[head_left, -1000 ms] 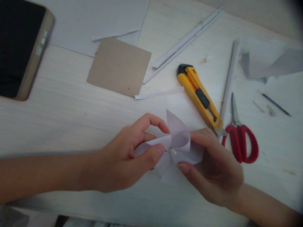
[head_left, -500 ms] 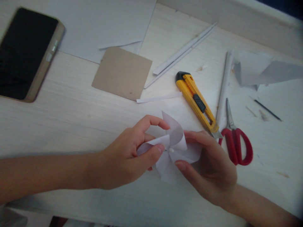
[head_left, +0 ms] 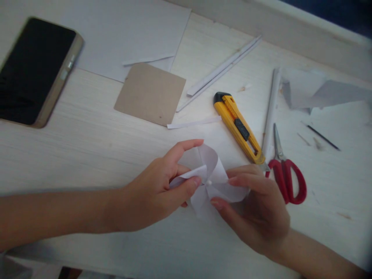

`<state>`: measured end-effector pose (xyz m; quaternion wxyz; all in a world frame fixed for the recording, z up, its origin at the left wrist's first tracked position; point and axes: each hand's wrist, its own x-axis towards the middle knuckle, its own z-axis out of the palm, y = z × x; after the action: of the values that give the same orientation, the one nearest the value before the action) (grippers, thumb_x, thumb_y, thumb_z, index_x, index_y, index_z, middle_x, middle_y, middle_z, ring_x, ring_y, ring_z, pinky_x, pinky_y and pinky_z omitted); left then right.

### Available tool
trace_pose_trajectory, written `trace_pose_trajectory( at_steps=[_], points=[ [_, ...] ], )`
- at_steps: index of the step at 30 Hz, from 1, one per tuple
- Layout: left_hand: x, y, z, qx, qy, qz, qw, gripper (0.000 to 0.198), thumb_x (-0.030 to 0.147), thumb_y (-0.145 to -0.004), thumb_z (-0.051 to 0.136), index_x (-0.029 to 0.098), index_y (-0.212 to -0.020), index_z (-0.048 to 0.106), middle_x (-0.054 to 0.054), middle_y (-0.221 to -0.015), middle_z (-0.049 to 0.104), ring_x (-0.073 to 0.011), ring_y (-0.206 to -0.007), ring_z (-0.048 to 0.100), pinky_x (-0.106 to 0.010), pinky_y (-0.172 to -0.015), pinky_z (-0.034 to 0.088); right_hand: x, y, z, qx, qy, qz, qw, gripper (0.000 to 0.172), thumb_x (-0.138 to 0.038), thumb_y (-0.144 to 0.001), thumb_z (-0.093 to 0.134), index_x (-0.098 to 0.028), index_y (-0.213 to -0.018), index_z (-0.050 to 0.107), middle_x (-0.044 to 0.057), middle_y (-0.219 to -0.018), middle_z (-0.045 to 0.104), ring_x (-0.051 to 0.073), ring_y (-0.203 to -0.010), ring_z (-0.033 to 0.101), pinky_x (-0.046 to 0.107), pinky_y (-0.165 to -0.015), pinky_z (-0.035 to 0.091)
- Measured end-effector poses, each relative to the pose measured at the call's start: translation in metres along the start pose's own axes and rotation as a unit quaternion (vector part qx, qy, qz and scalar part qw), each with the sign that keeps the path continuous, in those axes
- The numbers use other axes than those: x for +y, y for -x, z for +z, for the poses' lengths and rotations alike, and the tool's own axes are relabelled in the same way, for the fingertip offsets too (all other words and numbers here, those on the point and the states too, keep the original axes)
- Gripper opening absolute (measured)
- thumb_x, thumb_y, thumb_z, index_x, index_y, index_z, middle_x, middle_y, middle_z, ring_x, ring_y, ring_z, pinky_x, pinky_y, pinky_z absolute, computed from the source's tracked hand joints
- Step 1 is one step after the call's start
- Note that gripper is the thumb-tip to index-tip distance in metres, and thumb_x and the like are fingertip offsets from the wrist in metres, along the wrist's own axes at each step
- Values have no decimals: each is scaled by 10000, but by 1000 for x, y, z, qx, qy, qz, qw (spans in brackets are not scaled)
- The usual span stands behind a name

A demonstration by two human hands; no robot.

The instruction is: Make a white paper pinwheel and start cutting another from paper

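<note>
Between my two hands is a white paper pinwheel point(head_left: 211, 159), its blades curled in to a small white knob at the centre. My left hand point(head_left: 165, 186) grips the left blade between thumb and fingers, the index fingertip at the tip of the upper blade. On the other side, my right hand point(head_left: 258, 205) has its thumb and fingertips on the right-hand blade, closed loosely around it. Part of the left blade is hidden by my left fingers. Just beyond my right hand lie a yellow box cutter point(head_left: 240, 128) and red-handled scissors point(head_left: 286, 174).
A phone point(head_left: 35, 73) lies at the left, near a large white sheet point(head_left: 124, 31). A brown cardboard square point(head_left: 151, 95), folded paper strips point(head_left: 223, 68), a rolled paper stick point(head_left: 271, 108), crumpled paper point(head_left: 325, 93) and a thin black rod point(head_left: 323, 137) lie on the white table point(head_left: 87, 155).
My right index finger has moved down from behind the upper blade toward the pinwheel's centre. My left index finger has straightened outward to the upper blade's tip. The view has shifted slightly.
</note>
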<state>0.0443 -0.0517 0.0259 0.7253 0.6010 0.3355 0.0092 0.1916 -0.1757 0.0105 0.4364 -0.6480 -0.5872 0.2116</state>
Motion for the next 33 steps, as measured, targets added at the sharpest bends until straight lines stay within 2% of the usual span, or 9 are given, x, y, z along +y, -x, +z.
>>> trace_pose_trajectory(
  at_steps=[3,7,10,12,17,21,26,29,33],
  points=[
    [3,-1,0,-50,-2,-48,998,558,272,-797,488,263,-1291,229,51,-590,576,-113,-542,563,-185,-502,473,-2,-3,-2,-18,51,-56,997,312,-108,-657,640,-192,-929,513,54,-818,535,177,-710,499,336,-581,410],
    [7,-2,0,-32,9,-51,998,612,264,-779,501,231,-1320,216,25,-648,600,-118,-566,566,-190,-529,472,-3,-4,-3,-23,81,-78,993,274,-108,-670,636,-179,-918,544,71,-837,530,181,-721,499,340,-576,412],
    [6,-2,0,-40,6,-63,997,707,269,-784,493,232,-1356,78,49,-614,578,-106,-554,557,-191,-544,475,-1,-2,-3,-20,77,-76,994,317,-100,-664,641,-176,-955,540,75,-846,533,190,-742,499,352,-591,415],
    [3,-2,1,-45,-1,-63,997,719,286,-792,486,242,-1358,44,62,-591,557,-102,-556,552,-189,-545,473,0,0,-2,-13,67,-70,995,366,-92,-657,645,-188,-990,526,66,-851,536,190,-755,499,356,-606,416],
    [-5,-2,4,-29,16,-22,999,480,290,-797,485,239,-1250,337,12,-800,598,-120,-679,564,-197,-566,484,3,3,3,25,37,-50,998,473,-92,-647,652,-208,-1065,465,46,-870,537,187,-784,496,359,-657,412],
    [-6,-2,6,-36,5,12,999,262,263,-814,462,205,-1069,461,-1,-880,582,-124,-748,561,-202,-594,479,5,4,6,65,42,-31,996,496,-137,-628,676,-206,-1065,452,43,-879,513,195,-810,486,368,-704,408],
    [-6,0,8,-34,-43,91,994,123,190,-822,444,187,-917,521,28,-797,561,-85,-711,548,-168,-623,438,5,5,1,51,20,-8,998,596,-188,-584,723,-213,-1100,426,49,-919,507,199,-839,493,379,-747,422],
    [-5,2,7,-37,-75,108,991,115,181,-824,434,183,-907,513,29,-791,569,-84,-714,545,-166,-630,422,3,2,-3,36,13,-14,999,660,-216,-558,742,-207,-1126,406,62,-955,504,212,-881,491,393,-781,420],
    [-1,5,5,-42,-131,122,983,133,205,-832,415,185,-931,501,22,-817,584,-89,-700,539,-171,-601,398,0,-3,-8,7,32,-12,999,625,-254,-590,714,-194,-1135,414,89,-1010,500,233,-936,481,414,-795,423]
  ],
)
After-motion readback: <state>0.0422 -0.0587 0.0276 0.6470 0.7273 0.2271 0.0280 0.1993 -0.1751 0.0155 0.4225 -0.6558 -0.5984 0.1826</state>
